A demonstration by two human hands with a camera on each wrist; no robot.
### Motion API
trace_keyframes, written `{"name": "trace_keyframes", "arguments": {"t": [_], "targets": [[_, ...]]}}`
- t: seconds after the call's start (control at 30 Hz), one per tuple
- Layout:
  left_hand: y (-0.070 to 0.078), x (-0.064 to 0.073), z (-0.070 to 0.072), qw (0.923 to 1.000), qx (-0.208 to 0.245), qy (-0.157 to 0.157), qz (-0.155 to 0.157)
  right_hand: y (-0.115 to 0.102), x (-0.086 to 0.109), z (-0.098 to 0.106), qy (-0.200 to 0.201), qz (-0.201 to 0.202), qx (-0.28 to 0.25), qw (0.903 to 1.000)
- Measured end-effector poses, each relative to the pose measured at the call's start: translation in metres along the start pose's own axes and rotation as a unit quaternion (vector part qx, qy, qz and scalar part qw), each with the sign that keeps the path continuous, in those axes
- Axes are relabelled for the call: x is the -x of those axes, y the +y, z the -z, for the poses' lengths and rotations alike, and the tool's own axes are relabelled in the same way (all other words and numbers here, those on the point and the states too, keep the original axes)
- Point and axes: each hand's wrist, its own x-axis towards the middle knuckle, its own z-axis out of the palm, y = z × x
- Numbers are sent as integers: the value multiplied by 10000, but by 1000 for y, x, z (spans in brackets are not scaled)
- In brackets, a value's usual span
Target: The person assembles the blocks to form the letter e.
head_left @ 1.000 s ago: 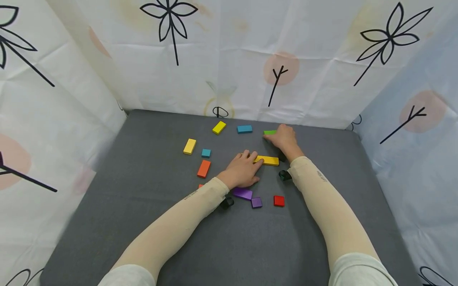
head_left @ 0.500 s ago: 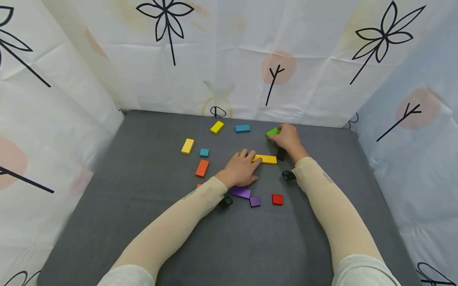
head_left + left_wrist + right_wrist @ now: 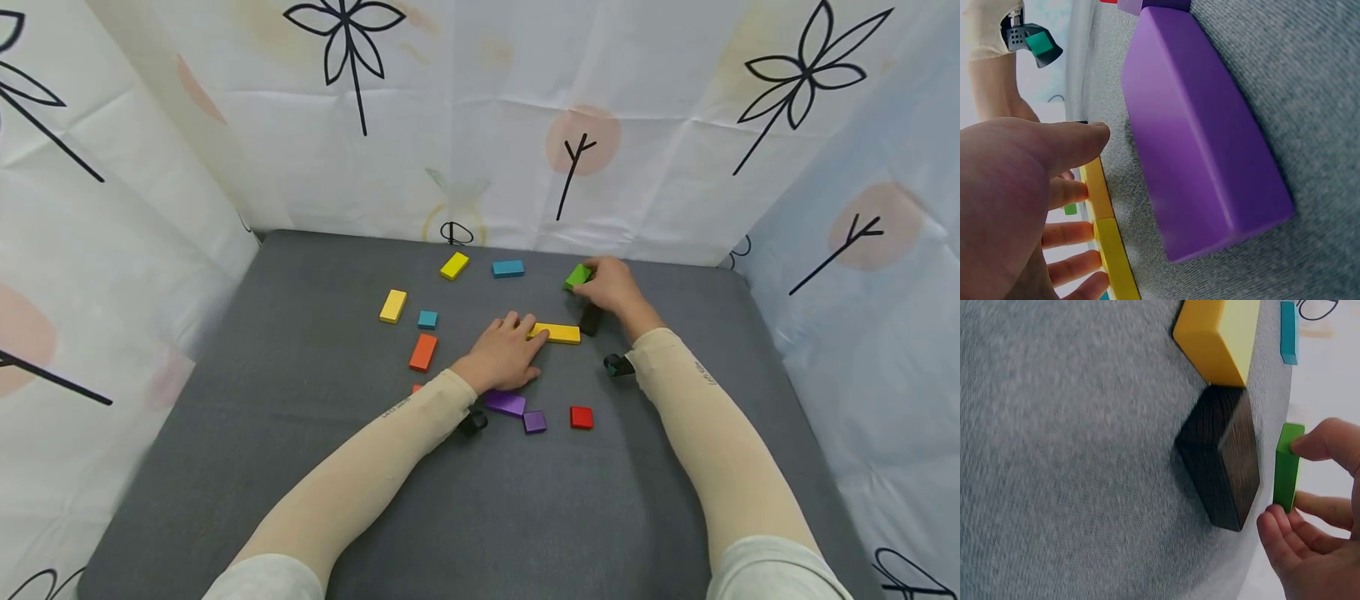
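My right hand point(image 3: 613, 287) pinches a green block point(image 3: 577, 276) near the far edge of the table, thumb at one end and fingers at the other in the right wrist view. Close to that hand lies a dark wood-grained block point(image 3: 1222, 456), its corner meeting an orange-yellow block point(image 3: 561, 334). My left hand point(image 3: 498, 354) lies palm down with fingers extended. In the left wrist view its fingertips rest against the orange-yellow block and a yellow block point(image 3: 1116, 259) standing end to end with it. A long purple block point(image 3: 1191, 137) lies below the left palm.
Nearer me are a small purple block point(image 3: 535, 422) and a red block point(image 3: 581, 417). To the left lie an orange block point(image 3: 423, 352), a small teal block point(image 3: 427, 320) and a pale yellow block point(image 3: 393, 306). Farther back are a yellow block point(image 3: 454, 266) and a blue block point(image 3: 507, 268).
My right hand has shifted slightly right and turned the green block from lying crosswise to slanted. The dark block has come into fuller view. The left hand stays at the yellow blocks.
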Motion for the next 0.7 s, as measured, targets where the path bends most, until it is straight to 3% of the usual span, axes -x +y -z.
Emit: {"name": "trace_keyframes", "arguments": {"t": [0.3,0.7], "targets": [[0,5,4,9999,-144,83,-25,8,-1,7,-356,434,50,9984],[1,5,4,9999,-123,76,-24,22,5,21,-638,698,117,9954]]}}
